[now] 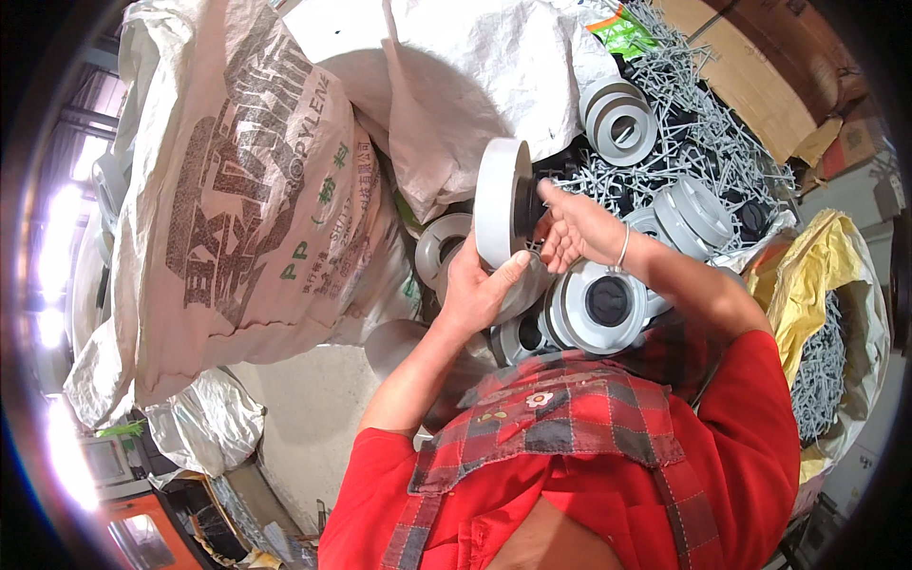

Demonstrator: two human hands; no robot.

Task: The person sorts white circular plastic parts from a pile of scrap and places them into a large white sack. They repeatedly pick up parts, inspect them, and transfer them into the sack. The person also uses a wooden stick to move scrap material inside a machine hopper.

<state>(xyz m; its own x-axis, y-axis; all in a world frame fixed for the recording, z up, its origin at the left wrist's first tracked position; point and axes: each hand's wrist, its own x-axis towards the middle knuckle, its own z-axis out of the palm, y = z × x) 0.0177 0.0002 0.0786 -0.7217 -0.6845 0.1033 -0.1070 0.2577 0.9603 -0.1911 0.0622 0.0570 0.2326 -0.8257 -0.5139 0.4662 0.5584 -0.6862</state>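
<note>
a thick grey disc (494, 204) stands on edge, its lower rim gripped between thumb and fingers of the left hand (475, 293). the right hand (581, 228) half-curls just beside its black centre piece (523, 211); i cannot tell whether those fingers grip anything.

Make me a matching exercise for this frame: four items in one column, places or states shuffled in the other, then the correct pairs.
Column one:
1. Left hand
2. Right hand
3. Printed white sack
4. Yellow-edged sack

Column two:
A. Stands at picture left
B. Contains grey pins
C. Has a pale bracelet at its wrist
D. Grips the lower edge of a grey disc

Pairs: 1-D, 2-C, 3-A, 4-B
</note>
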